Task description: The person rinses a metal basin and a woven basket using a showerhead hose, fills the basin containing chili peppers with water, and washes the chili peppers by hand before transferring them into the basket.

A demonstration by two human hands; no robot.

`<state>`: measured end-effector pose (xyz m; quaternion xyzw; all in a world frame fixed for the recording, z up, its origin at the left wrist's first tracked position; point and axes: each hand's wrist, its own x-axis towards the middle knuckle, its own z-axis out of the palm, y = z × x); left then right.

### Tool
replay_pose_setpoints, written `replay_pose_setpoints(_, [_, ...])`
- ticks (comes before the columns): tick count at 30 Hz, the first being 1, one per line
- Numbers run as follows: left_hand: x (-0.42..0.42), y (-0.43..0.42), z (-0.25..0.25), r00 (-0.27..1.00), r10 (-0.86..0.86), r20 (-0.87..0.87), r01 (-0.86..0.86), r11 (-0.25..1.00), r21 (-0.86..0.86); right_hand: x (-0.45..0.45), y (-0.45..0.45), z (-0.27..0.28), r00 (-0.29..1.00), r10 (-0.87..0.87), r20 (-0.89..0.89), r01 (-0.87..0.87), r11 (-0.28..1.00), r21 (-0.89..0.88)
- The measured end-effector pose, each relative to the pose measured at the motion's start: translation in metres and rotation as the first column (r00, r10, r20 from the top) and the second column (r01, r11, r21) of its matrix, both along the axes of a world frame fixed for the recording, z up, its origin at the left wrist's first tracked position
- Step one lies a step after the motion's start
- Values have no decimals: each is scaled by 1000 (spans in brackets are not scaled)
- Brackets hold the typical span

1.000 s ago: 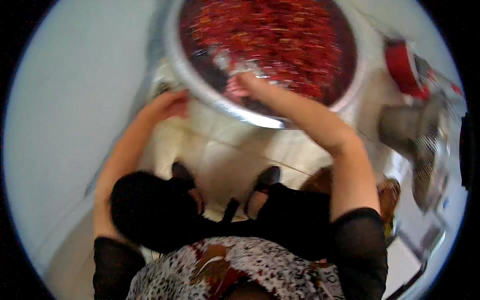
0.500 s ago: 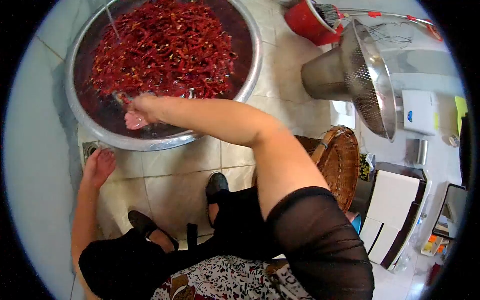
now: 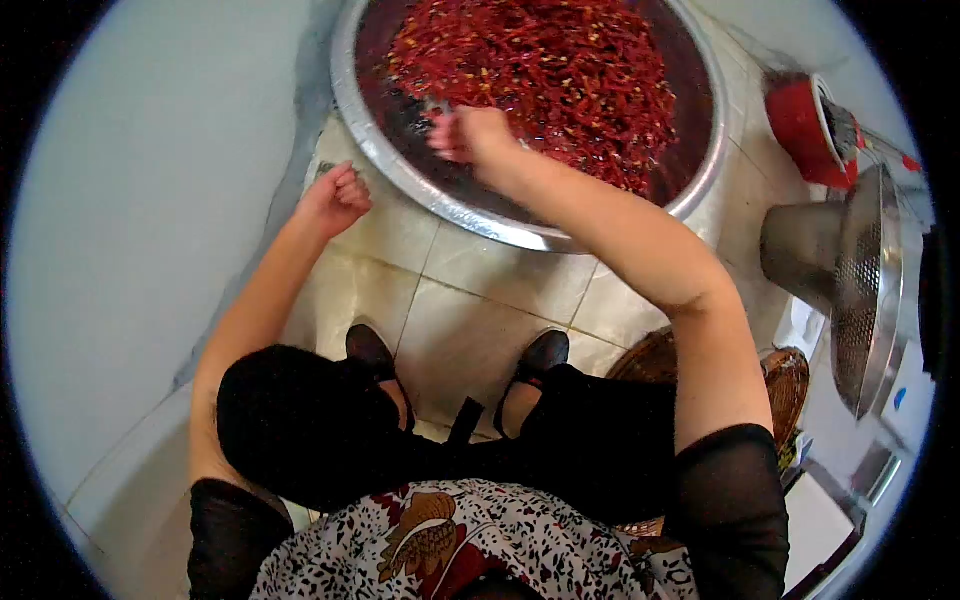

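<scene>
A large round metal basin (image 3: 470,217) holds dark water and a mass of red chillies (image 3: 560,80). Over the basin's near left part is my right hand (image 3: 470,140), its fingers curled closed beside the chillies. Something small and greyish shows just beyond the fingers, too unclear to name. Outside the rim, to the left of the basin, my left hand (image 3: 340,200) hangs above the floor with its fingers folded in and nothing visible in them.
On the right stand a red bucket (image 3: 805,135) and a large metal strainer (image 3: 860,290) on its side. Wicker baskets (image 3: 787,385) are partly behind my right arm. A pale wall (image 3: 160,200) rises at the left. My feet are on the tiled floor (image 3: 470,320).
The view swung right and then back left. My left hand's fingers have curled in since the half-second-old frame. My right hand remains over the basin, now farther from its near rim.
</scene>
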<state>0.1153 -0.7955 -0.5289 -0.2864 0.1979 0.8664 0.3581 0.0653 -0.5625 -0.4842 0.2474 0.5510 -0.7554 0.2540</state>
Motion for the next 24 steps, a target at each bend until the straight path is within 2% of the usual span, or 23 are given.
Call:
replay_pose_setpoints(1, [0, 8, 8, 1000, 23, 6, -23, 1000, -11, -3, 20, -17, 990, 75, 123, -70, 997, -43])
replay_pose_setpoints(3, [-1, 17, 16, 998, 57, -23, -61, 950, -307, 4, 59, -54, 936, 225, 272, -207, 974, -91])
replay_pose_setpoints(4, [4, 13, 13, 997, 80, -16, -81, 944, -319, 9, 67, -62, 890, 270, 367, -291, 957, 2])
replay_pose_setpoints(5, [4, 9, 1, 999, 47, -21, -50, 977, -207, 10, 83, -83, 878, 315, 362, -336, 942, -4])
replay_pose_setpoints(6, [2, 7, -5, 999, 12, -34, -15, 995, -95, 11, 96, -96, 894, 301, 332, -309, 951, -32])
replay_pose_setpoints(8, [4, 11, -6, 999, -12, -31, 9, 997, -80, 12, 106, -100, 948, 169, 271, -218, 962, 163])
replay_pose_setpoints(9, [7, 10, -8, 998, -47, -32, 45, 997, -57, 9, 115, -122, 972, 121, 202, -163, 964, 209])
replay_pose_setpoints(10, [8, 7, -13, 993, -89, -73, 96, 990, 107, 12, 106, -110, 978, 28, 206, -81, 965, 251])
replay_pose_setpoints(11, [9, 3, -18, 995, -68, -67, 74, 993, 92, 12, 98, -97, 978, -60, 202, -2, 957, 292])
replay_pose_setpoints(12, [8, 4, -18, 995, -94, -27, 95, 993, 65, 9, 92, -91, 978, -35, 205, -24, 961, 276])
replay_pose_setpoints(14, [7, 8, -18, 994, -106, 16, 106, 994, 32, 3, 85, -83, 915, 98, 391, -57, 992, -116])
replay_pose_setpoints(16, [9, 11, -20, 999, -48, 1, 48, 999, -20, 0, 61, -44, 910, 347, 224, -284, 919, -272])
replay_pose_setpoints(18, [8, 10, -25, 999, -33, 25, 33, 999, -26, 12, 23, 24, 859, 499, 116, -470, 857, -209])
replay_pose_setpoints(19, [6, 11, -26, 999, -26, 45, 27, 999, -27, 20, 5, 47, 838, 539, 85, -507, 828, -240])
replay_pose_setpoints(20, [8, 20, -10, 999, -28, 46, 29, 999, -31, 29, -11, 64, 827, 562, 25, -543, 808, -229])
replay_pose_setpoints(22, [17, 43, 39, 986, -28, -165, -35, 930, -367, 39, -32, 82, 835, 548, -48, -536, 791, -296])
replay_pose_setpoints(23, [13, 39, 27, 986, -28, -165, -36, 929, -368, 42, -40, 85, 839, 531, -116, -534, 766, -358])
replay_pose_setpoints(24, [6, 31, 1, 993, 17, -119, -56, 943, -328, 39, -47, 78, 872, 478, -108, -488, 829, -275])
